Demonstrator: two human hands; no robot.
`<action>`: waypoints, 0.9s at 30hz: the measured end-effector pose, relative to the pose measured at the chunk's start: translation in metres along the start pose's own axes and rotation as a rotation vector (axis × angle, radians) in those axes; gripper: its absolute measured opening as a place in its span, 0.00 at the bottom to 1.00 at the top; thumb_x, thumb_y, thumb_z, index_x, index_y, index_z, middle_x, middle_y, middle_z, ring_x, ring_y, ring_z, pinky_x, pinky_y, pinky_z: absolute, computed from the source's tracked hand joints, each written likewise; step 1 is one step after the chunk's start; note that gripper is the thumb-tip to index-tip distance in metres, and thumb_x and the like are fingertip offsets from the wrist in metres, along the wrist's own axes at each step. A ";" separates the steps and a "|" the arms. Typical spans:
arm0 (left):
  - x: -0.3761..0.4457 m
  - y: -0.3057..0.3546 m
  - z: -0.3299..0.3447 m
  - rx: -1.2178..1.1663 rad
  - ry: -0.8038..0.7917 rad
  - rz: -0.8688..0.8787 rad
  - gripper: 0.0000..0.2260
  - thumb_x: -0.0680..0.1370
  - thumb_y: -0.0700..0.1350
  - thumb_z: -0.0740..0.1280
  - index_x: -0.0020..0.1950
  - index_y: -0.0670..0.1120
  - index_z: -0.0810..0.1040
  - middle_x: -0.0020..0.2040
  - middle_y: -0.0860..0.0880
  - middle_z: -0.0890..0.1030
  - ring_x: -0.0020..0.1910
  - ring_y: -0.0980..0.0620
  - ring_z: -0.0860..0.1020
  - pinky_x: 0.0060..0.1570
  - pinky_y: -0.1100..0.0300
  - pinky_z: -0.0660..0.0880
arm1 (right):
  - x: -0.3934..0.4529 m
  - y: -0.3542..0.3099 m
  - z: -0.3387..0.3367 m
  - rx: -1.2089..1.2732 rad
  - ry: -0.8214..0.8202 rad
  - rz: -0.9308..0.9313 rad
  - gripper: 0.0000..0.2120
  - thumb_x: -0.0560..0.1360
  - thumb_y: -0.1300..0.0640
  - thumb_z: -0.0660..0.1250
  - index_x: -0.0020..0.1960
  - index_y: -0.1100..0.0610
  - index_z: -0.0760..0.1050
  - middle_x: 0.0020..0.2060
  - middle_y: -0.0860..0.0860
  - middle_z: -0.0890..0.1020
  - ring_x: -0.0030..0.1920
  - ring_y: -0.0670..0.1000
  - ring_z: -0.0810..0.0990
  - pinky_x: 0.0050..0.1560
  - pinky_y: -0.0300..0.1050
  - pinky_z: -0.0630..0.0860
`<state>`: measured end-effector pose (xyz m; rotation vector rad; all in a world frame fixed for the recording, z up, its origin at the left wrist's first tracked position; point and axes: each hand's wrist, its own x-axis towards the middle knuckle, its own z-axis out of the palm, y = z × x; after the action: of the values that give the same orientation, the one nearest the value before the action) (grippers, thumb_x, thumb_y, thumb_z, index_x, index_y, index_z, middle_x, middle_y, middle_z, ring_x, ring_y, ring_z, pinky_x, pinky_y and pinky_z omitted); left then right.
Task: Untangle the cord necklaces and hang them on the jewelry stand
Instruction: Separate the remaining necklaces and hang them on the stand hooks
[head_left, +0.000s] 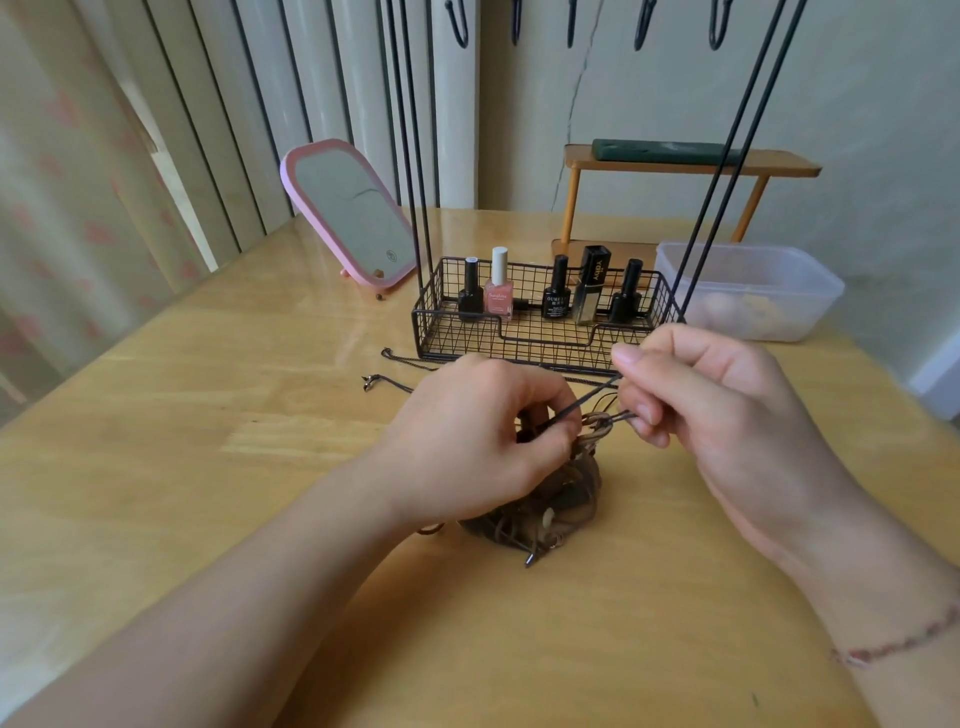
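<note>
On a wooden tabletop (208, 467), the black wire jewelry stand (540, 332) rises at the far side; nearer, the left hand (467, 441) and right hand (727, 410) each keep a pinching grip on cords above the tangled cord necklaces (550, 504).

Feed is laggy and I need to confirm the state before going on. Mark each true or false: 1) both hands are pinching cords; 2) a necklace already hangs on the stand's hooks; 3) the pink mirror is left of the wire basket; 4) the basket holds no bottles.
1) True: the left hand and right hand pinch cords above the tangled necklaces.
2) False: the hooks of the jewelry stand are bare.
3) True: the pink mirror stands left of the wire basket.
4) False: several bottles stand inside.
</note>
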<state>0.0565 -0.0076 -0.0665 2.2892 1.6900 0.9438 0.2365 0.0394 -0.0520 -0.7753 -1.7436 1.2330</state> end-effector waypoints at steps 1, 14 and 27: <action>0.000 0.000 0.000 0.016 0.001 -0.005 0.06 0.75 0.54 0.63 0.40 0.57 0.77 0.30 0.55 0.77 0.31 0.54 0.74 0.34 0.56 0.75 | 0.000 0.001 0.000 -0.005 -0.010 -0.003 0.17 0.70 0.45 0.68 0.30 0.54 0.70 0.28 0.54 0.69 0.34 0.54 0.66 0.36 0.44 0.65; -0.001 0.002 -0.001 0.072 -0.167 -0.032 0.08 0.71 0.56 0.72 0.46 0.53 0.82 0.31 0.52 0.79 0.31 0.52 0.74 0.34 0.53 0.75 | -0.001 0.005 0.001 -0.166 -0.120 -0.020 0.22 0.69 0.37 0.65 0.35 0.56 0.76 0.31 0.56 0.79 0.35 0.56 0.74 0.40 0.49 0.73; -0.002 0.010 0.004 0.176 -0.212 -0.142 0.19 0.66 0.69 0.68 0.35 0.54 0.75 0.26 0.52 0.74 0.28 0.55 0.72 0.30 0.58 0.70 | -0.003 0.002 -0.001 -0.097 -0.277 -0.085 0.24 0.78 0.39 0.60 0.34 0.57 0.73 0.32 0.53 0.78 0.37 0.55 0.74 0.42 0.47 0.72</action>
<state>0.0665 -0.0118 -0.0656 2.2426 1.8758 0.5227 0.2387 0.0381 -0.0542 -0.5994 -2.0511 1.2517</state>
